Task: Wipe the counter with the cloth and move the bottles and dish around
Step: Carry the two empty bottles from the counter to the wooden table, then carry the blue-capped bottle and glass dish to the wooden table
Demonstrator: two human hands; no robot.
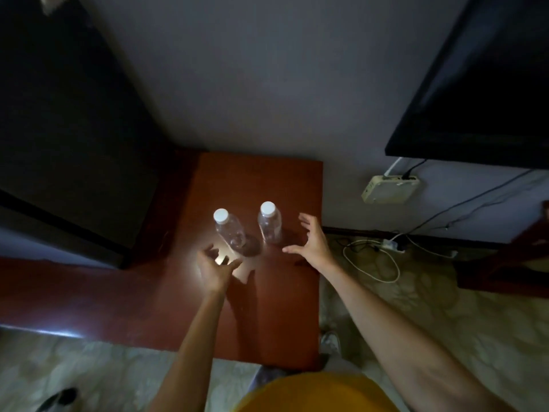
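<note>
Reaching with spread, empty fingers (306, 221), both hands (215, 270) near clear plastic bottles (230, 233) on glossy wood

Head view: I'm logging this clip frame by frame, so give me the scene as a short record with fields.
surface: red-brown counter, against the wall
bottles: two clear, white-capped, upright, apart from each other
left bottle: nearer the left hand
right bottle: nearer the right hand
left hand: open, fingers spread, just short of the left bottle, holding nothing
right hand: open, fingers curled, beside the right bottle, not touching
cloth: not in view
dish: not in view
lighting: dim, bright spot near the left hand
</note>
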